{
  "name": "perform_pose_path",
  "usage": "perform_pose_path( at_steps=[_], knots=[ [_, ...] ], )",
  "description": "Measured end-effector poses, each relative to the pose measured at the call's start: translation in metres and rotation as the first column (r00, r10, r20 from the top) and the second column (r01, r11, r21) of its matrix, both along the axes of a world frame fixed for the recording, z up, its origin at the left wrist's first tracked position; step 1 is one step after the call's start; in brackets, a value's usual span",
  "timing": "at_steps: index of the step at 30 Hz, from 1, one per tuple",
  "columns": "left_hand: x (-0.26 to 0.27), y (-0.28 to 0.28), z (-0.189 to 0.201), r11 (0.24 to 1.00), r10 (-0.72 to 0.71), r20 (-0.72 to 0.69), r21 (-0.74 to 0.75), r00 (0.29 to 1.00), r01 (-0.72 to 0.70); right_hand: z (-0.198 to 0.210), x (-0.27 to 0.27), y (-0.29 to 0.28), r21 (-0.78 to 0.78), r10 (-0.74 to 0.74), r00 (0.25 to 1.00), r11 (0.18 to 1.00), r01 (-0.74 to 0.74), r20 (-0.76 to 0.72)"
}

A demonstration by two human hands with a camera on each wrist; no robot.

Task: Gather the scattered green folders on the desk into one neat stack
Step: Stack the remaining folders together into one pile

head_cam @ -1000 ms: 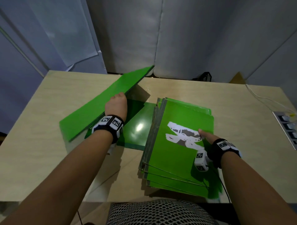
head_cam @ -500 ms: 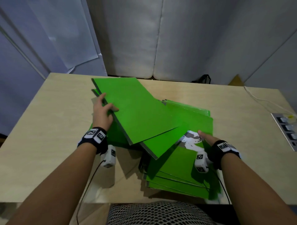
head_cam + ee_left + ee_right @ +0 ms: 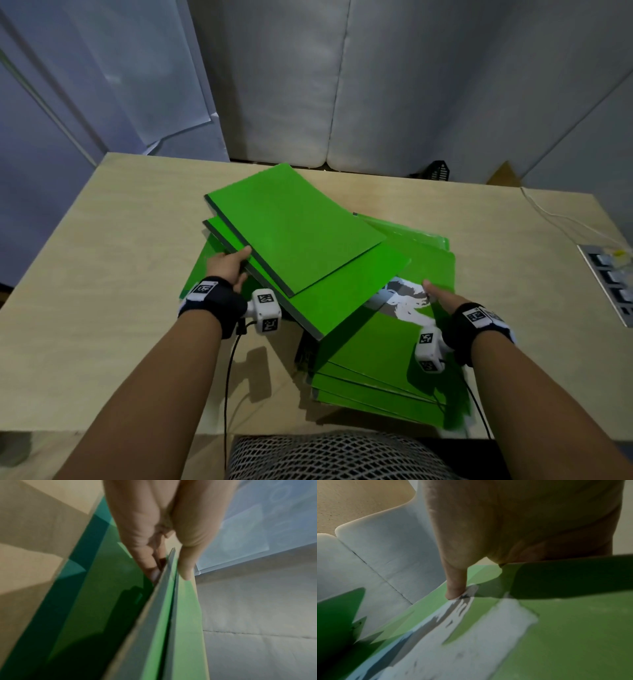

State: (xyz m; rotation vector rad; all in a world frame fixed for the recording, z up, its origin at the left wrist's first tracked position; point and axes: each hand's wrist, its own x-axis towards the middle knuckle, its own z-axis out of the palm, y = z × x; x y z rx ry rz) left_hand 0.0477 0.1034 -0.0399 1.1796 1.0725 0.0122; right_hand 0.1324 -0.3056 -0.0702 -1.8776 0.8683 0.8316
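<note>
Two plain green folders [image 3: 291,226] are fanned one over the other and held tilted above the desk. My left hand [image 3: 239,260] grips their left edge, thumb [image 3: 187,561] on top and fingers [image 3: 147,561] beneath. Their right corners overlap a stack of green folders [image 3: 376,370] at the front right. The stack's top folder [image 3: 573,628] has a torn white patch [image 3: 404,301]. My right hand [image 3: 435,294] holds that folder's right edge, with its thumb [image 3: 455,588] pressed on the patch and its fingers hidden under the edge. One more green folder [image 3: 202,274] lies flat under my left hand.
The pale wooden desk [image 3: 102,274] has bare surface to the left and far right. A power strip [image 3: 609,284] with a white cable [image 3: 555,212] lies at the right edge. Grey padded panels stand behind. A mesh chair back [image 3: 335,455] is at the front edge.
My left hand has lifted the two folders from the left side of the desk and swung them rightward over the stack. My right hand has stayed on the stack.
</note>
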Motion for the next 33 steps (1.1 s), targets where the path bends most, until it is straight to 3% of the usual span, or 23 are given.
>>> perform_pose_path(
  at_steps=[3, 6, 9, 13, 15, 17, 20, 22, 23, 26, 27, 29, 33],
  knots=[
    [0.009, 0.0, 0.009, 0.971, -0.168, -0.192, 0.136, 0.967, 0.195, 0.009, -0.003, 0.006, -0.018, -0.003, 1.0, 1.0, 0.003, 0.011],
    [0.014, -0.003, 0.011, 0.945, -0.264, -0.272, 0.12, 0.925, 0.305, 0.014, -0.005, 0.008, -0.041, -0.019, 1.0, 0.999, 0.019, 0.004],
    [0.016, -0.015, 0.009, 0.857, -0.382, -0.423, 0.17, 0.822, 0.486, 0.016, -0.006, 0.009, -0.068, -0.011, 1.0, 0.998, 0.01, -0.012],
    [0.021, -0.025, -0.003, 0.855, -0.36, -0.469, 0.18, 0.806, 0.487, 0.015, -0.009, 0.008, -0.084, -0.011, 1.0, 0.996, 0.009, -0.018],
    [0.023, -0.023, 0.003, 0.834, -0.416, -0.456, 0.153, 0.787, 0.53, 0.014, -0.008, 0.006, -0.076, -0.01, 1.0, 0.997, 0.008, -0.019],
    [0.022, -0.011, 0.011, 0.745, -0.499, -0.491, 0.178, 0.713, 0.643, 0.014, -0.008, 0.005, -0.077, -0.012, 0.999, 0.997, 0.01, -0.03],
    [0.012, 0.012, 0.025, 0.451, -0.626, -0.623, 0.201, 0.469, 0.87, 0.019, -0.008, 0.006, -0.085, 0.006, 0.999, 0.996, -0.01, -0.048],
    [0.01, 0.028, 0.019, 0.399, -0.635, -0.664, 0.157, 0.395, 0.904, 0.021, -0.007, 0.006, -0.1, 0.033, 0.998, 0.994, -0.039, -0.062],
    [0.008, 0.038, 0.006, 0.447, -0.643, -0.632, 0.148, 0.432, 0.882, 0.022, -0.007, 0.007, -0.093, 0.047, 0.996, 0.994, -0.054, -0.074],
    [0.016, 0.067, -0.059, 0.787, -0.525, -0.461, 0.057, 0.715, 0.614, -0.003, 0.001, -0.009, -0.087, 0.038, 0.993, 0.995, -0.048, -0.116],
    [0.018, 0.066, -0.068, 0.822, -0.485, -0.444, 0.063, 0.753, 0.566, -0.021, 0.007, -0.021, -0.074, 0.031, 0.992, 0.996, -0.04, -0.119],
    [0.013, 0.044, -0.034, 0.814, -0.421, -0.423, 0.214, 0.803, 0.539, -0.047, 0.016, -0.034, -0.051, 0.01, 0.994, 0.999, -0.015, -0.104],
    [0.014, 0.04, -0.003, 0.8, -0.279, -0.313, 0.448, 0.908, 0.4, 0.007, -0.009, 0.013, -0.162, -0.063, 0.998, 0.985, 0.066, 0.02]
  ],
)
